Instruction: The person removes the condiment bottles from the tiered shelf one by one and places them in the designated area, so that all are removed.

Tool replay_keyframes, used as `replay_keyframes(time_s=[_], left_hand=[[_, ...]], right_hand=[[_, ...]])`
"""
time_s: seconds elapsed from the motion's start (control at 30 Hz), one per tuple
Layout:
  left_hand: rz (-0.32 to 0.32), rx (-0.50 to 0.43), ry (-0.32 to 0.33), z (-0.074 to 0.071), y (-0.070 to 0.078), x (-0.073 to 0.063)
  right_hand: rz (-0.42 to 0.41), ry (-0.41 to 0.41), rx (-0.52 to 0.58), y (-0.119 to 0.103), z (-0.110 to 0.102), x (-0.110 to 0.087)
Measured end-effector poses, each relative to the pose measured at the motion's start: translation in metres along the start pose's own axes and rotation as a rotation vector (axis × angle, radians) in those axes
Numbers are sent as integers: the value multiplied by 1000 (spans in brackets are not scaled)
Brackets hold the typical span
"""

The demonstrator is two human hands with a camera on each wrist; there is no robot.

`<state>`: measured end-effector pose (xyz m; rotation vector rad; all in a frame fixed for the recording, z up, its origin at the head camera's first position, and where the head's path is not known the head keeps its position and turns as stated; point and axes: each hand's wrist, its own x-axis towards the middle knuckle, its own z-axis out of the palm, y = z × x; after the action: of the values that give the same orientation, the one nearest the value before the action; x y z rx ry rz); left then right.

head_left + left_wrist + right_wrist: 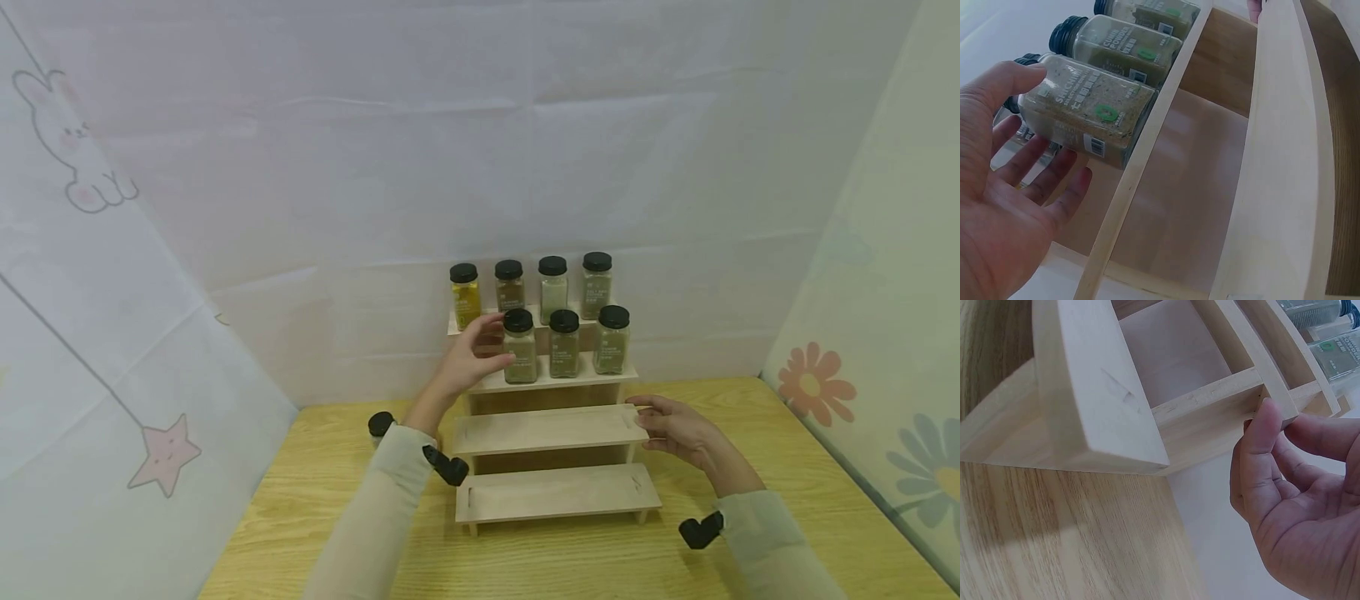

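A tiered wooden spice rack (pixel 551 429) stands on the table. My left hand (pixel 467 360) is at the leftmost spice jar (pixel 521 360) on the second shelf from the top. In the left wrist view its thumb overlaps the side of that jar (pixel 1088 103), while the other fingers spread loosely beside it. The jar has a black lid and greenish-brown contents, and stands upright on the shelf. My right hand (pixel 678 432) pinches the right end of the third shelf, thumb and fingertips on its corner (pixel 1275 403).
Two more jars (pixel 564 346) share the second shelf, and several stand on the top shelf (pixel 531 317). A black-lidded jar (pixel 381 423) sits on the table (pixel 315 483), partly behind my left forearm. Printed white cloth (pixel 360 167) hangs close behind and along both sides.
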<state>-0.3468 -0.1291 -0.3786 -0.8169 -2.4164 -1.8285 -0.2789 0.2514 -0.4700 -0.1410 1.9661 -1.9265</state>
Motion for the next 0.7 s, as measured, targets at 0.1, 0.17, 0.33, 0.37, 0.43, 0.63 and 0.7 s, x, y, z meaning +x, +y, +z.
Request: replay_keyframes(time_s=[0.1,0.17,0.33,0.37,0.43,0.63,0.7], left_hand=[[-22,6,4,2,0,2],[-31,10,2,4,0,4],[-44,22,4,7,1,8],[-45,25,6,7,1,8],[-44,25,9,8,1,9],[-30,26,18,10,-1,12],[-25,25,21,11,-2,13]], right_hand=[[0,-1,5,1,0,0],[-2,-1,5,1,0,0],[-2,3,4,1,0,1],[-2,5,3,1,0,1],[0,8,2,1,0,1],[5,10,-4,0,0,1],[6,8,-3,0,0,1]])
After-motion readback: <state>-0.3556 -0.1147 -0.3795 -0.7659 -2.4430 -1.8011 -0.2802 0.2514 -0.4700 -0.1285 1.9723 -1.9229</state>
